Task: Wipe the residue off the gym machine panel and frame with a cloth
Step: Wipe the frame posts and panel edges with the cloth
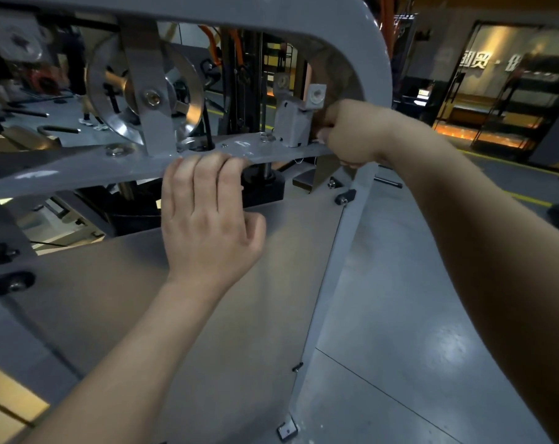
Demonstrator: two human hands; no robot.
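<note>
Hooking over the near edge of a flat grey-painted metal crossbar (79, 169), the fingers (204, 168) of the left hand (207, 219) curl onto its top face, with the thumb tucked in beside the palm below the edge; the right hand (352, 136) is balled into a fist at the crossbar's right end, where it meets the curved glossy grey steel frame (379, 65); whether that fist encloses the cloth cannot be told.

Pale whitish smears (243, 144) mark the crossbar's top face between the two hands; a small boxy grey bracket (292, 126) stands just beside the right fist, on its left; a polished silver pulley wheel (111, 91) rises from the crossbar's top face, beyond and to the left of the left hand.

Below the crossbar's near edge, under the left wrist and forearm, hangs a large flat dull grey-brown panel (239, 315); its right edge runs along a slanted grey upright post (332, 277); right of that lies a shiny grey floor (432, 347).
</note>
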